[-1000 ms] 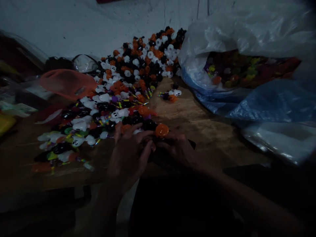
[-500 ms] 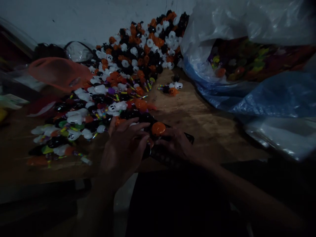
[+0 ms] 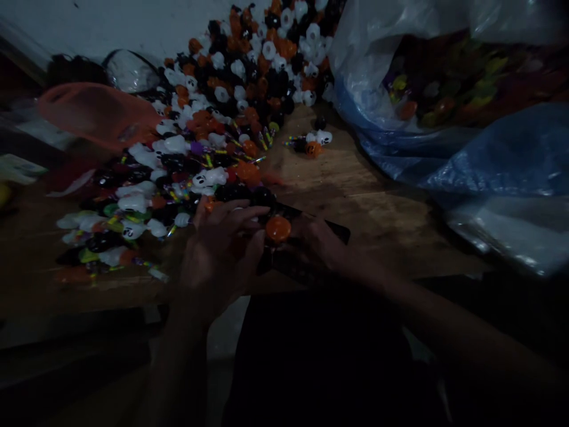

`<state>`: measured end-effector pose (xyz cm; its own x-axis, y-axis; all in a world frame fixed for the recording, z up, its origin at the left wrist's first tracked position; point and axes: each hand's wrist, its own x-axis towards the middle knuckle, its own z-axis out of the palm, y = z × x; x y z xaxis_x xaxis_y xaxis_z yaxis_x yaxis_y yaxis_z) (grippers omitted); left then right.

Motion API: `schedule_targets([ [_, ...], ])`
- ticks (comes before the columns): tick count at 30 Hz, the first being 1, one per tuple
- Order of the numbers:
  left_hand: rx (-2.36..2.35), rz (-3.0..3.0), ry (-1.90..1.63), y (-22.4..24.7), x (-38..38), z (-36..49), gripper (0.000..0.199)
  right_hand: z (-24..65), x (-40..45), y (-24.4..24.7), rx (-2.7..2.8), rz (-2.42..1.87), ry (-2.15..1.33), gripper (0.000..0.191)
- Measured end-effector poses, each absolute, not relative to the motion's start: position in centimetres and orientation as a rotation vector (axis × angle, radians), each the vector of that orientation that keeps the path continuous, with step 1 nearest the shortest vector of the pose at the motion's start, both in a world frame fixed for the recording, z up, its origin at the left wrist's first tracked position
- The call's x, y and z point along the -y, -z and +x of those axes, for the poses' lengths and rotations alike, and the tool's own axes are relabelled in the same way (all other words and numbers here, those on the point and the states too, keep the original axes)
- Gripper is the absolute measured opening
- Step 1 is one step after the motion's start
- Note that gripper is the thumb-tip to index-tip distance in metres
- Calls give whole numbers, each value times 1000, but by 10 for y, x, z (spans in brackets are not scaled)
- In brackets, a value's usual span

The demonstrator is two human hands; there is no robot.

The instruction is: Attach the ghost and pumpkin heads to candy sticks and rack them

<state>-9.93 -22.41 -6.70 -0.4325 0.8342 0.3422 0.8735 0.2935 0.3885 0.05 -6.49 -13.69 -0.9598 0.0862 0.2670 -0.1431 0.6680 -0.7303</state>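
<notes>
An orange round piece [image 3: 278,228] sits between my two hands, above a dark flat object [image 3: 335,230] on the wooden table. My right hand [image 3: 313,240] has its fingers closed against the right side of this piece. My left hand [image 3: 224,243] is curved round small pieces at the left, its thumb near the orange piece; white and orange bits show by its fingers, but what it grips is too dark to make out. Beyond my left hand lies a white ghost-faced piece [image 3: 208,179] among black and orange ones.
A large heap of white, black and orange pieces [image 3: 240,71] rises against the wall. At the right stands a big blue and clear plastic bag [image 3: 377,148] with coloured pieces inside. An orange mesh bag [image 3: 98,112] lies left. A small group with an orange pumpkin [image 3: 313,149] rests mid-table.
The camera view has tilted, so the table items appear higher. The orange round piece has shifted slightly left, and my right hand's fingers have drawn in closer beside it.
</notes>
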Motion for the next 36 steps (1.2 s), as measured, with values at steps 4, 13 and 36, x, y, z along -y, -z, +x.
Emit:
schedule_targets([
  [4, 2397, -1583, 836, 73, 222, -101, 25, -2, 66, 139, 2661, 132, -1057, 10],
  [13, 2366, -1489, 947, 73, 220, -99, 30, 0, 74, 144, 2537, 50, -1143, 7],
  [36, 2327, -1313, 772, 82, 217, -80, 30, -4, 75, 158, 2577, 86, -1164, 18],
])
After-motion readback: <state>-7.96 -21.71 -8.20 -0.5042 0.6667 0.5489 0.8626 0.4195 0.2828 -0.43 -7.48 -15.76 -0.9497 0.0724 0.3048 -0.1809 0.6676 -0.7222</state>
